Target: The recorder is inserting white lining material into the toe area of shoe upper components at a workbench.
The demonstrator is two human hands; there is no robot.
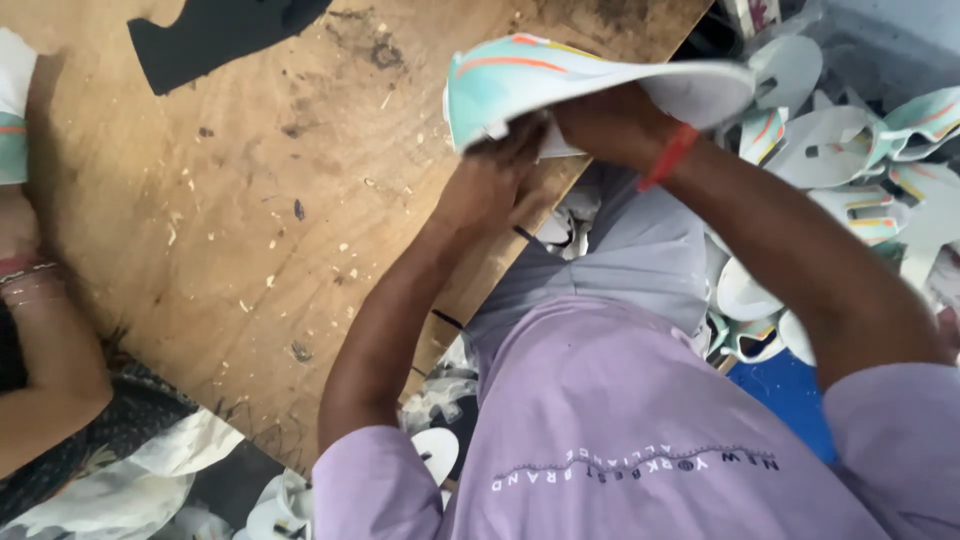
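At the tabletop (230, 220) edge, left hand (495, 185) and right hand (610, 125) fingers closed on bent sandal sole (560, 75); keep both grips firm, flex evenly.

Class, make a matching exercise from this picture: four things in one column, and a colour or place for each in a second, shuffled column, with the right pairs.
Things:
1. flip-flop sole held by left hand and right hand
2. wristband
3. wooden board
4. pile of soles

Descriptions:
A. red-orange
B. heaped at the right edge
C. brown, strewn with scraps
D. mint with orange streaks, bent

Pairs: 1-D, 2-A, 3-C, 4-B
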